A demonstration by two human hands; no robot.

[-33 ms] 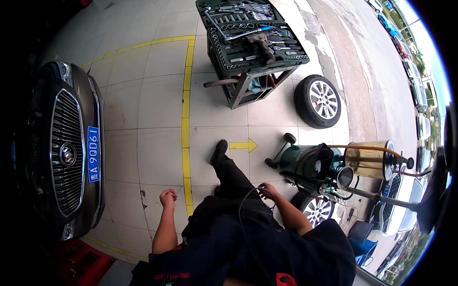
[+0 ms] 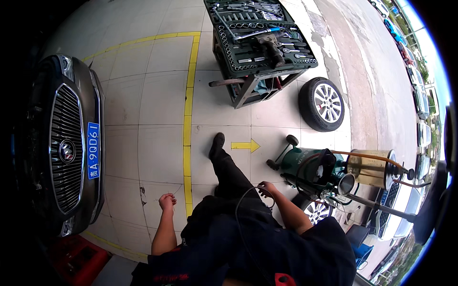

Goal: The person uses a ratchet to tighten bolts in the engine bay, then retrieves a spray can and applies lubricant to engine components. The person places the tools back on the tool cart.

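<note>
My left hand (image 2: 167,201) hangs over the tiled floor, to the left of the yellow line, with its fingers curled in. A thin dark line shows beside its fingertips; whether it is a strand in the hand or a mark on the floor I cannot tell. My right hand (image 2: 266,189) is low at my right side, its fingers loosely bent and apart. A thin black cable (image 2: 240,206) loops from my dark shirt past that hand. Nearest to it on the right stands a green wheeled tank (image 2: 296,161) with a hose.
A dark car front (image 2: 67,143) stands at left. Ahead is a metal cart with an open socket set (image 2: 241,59), a power tool (image 2: 272,51) on top. One wheel (image 2: 324,103) lies near the cart, another (image 2: 318,211) behind the tank. A red box (image 2: 78,260) is lower left.
The view has shifted slightly, so the cart and loose wheel sit a little farther right. Both hands keep nearly the same pose and place.
</note>
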